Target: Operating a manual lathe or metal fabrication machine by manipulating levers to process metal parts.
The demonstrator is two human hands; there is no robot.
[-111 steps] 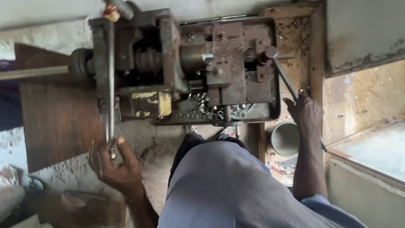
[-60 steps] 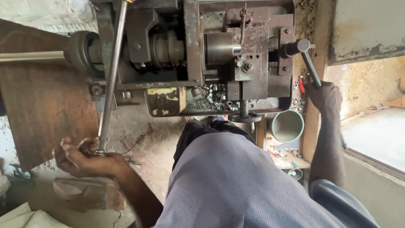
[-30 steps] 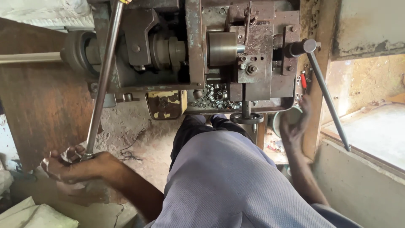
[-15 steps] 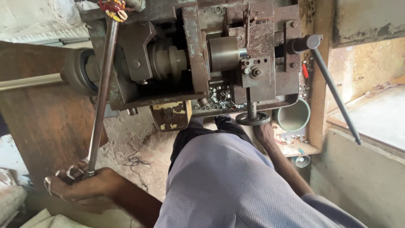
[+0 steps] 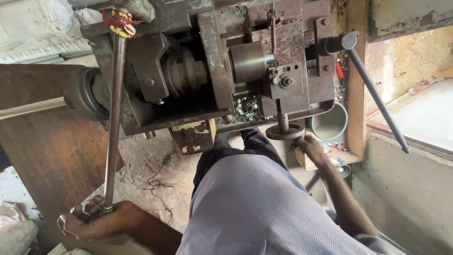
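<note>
Right hand (image 5: 309, 144) has left the side lever (image 5: 377, 97) for the handwheel (image 5: 284, 131).

View: my head camera, looking steeply down, close over my lap
Faces: the old machine (image 5: 226, 71) ahead

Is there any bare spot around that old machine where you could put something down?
The brown board left of the long lever looks bare, as does the pale ledge right of the slanted handle. The machine bed holding small metal pieces, and the shelf beside the grey cup, are crowded.
</note>
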